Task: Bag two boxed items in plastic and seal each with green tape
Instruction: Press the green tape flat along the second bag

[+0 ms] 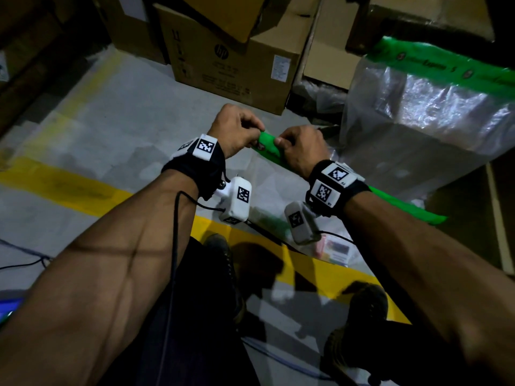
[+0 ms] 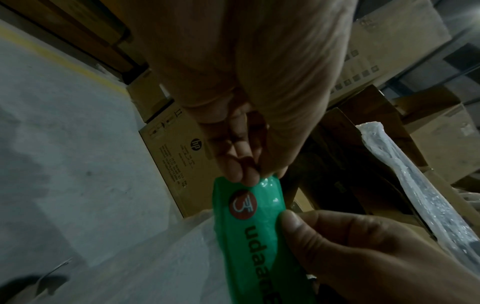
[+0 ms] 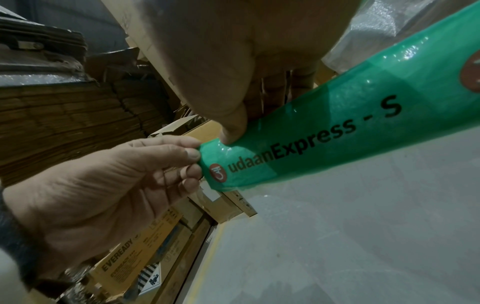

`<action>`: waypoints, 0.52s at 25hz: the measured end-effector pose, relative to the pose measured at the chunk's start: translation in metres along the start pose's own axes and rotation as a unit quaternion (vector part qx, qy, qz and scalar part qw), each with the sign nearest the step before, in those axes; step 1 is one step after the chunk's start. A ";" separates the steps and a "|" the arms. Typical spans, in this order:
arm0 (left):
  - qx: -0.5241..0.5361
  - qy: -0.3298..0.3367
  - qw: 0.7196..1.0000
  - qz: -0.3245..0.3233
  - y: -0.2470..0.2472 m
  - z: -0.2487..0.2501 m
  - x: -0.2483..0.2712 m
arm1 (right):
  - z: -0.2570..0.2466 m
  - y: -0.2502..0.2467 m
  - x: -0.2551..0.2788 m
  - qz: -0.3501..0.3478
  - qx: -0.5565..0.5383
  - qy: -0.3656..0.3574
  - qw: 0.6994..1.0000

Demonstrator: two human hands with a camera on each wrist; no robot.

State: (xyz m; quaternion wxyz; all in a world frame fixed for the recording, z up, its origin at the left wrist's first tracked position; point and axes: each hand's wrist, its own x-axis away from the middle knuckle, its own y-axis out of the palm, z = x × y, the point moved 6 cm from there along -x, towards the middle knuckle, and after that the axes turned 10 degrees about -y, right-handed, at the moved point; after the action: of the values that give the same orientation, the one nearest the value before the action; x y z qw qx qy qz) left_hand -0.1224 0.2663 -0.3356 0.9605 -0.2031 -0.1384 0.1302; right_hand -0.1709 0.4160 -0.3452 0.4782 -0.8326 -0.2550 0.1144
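Both hands meet at centre frame in the head view, working the near end of a green tape strip that runs along the mouth of a clear plastic bag. The left hand has thumb and fingers pinched together on the very end of the strip. The right hand has its thumb pressed on the tape face just beside that end, with the other fingers curled behind; both hands are clamped on the tape, not loose.

Judgement: the end is held between two grips so that it stays taut and flat while it is folded over or pressed down on the bag mouth; the right hand likely acts as anchor.

The strip continues toward lower right of the head view, behind the right wrist. The bag hangs below the hands above the grey floor; a boxed item shows faintly inside it at lower centre.

At upper right stands a second bagged package, its top already crossed by green tape. That suggests one of two seals is complete and this is the second.

Brown cartons are stacked at upper centre.
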 end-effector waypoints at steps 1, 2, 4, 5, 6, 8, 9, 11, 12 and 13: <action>-0.002 -0.001 1.000 -0.002 0.000 0.000 0.000 | 0.000 -0.001 0.000 0.000 -0.005 0.001 1.000; -0.002 -0.005 1.000 -0.006 0.000 0.000 0.000 | 0.001 -0.001 0.000 0.002 -0.007 0.001 1.000; 0.028 -0.029 0.999 -0.022 0.001 -0.002 -0.001 | 0.002 -0.001 0.001 0.004 -0.007 0.002 1.000; 0.063 -0.052 0.996 -0.030 0.001 -0.005 -0.001 | 0.002 -0.001 0.002 0.003 -0.005 0.003 1.000; 0.100 -0.076 0.991 -0.034 0.002 -0.007 -0.001 | 0.002 0.000 0.002 0.001 -0.003 0.003 1.000; 0.124 -0.094 0.987 -0.039 0.002 -0.010 -0.001 | 0.002 0.003 0.004 -0.006 -0.003 0.003 1.000; 0.111 -0.086 0.989 -0.045 0.002 -0.010 -0.001 | 0.001 0.004 0.005 -0.005 -0.002 0.002 1.000; 0.080 -0.061 0.993 -0.064 0.002 -0.007 0.000 | 0.001 0.004 0.006 -0.002 -0.002 -0.001 1.000; 0.069 -0.054 0.994 -0.069 0.002 -0.007 0.001 | 0.001 0.004 0.006 -0.001 -0.006 -0.002 1.000; 0.057 -0.052 0.995 -0.070 0.002 -0.007 0.001 | 0.001 0.004 0.006 -0.003 -0.009 -0.003 1.000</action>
State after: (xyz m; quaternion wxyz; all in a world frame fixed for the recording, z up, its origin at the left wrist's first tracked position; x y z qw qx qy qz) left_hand -0.1202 0.2662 -0.3426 0.9688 -0.1307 -0.1944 0.0809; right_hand -0.1649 0.4179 -0.3485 0.4705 -0.8357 -0.2596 0.1132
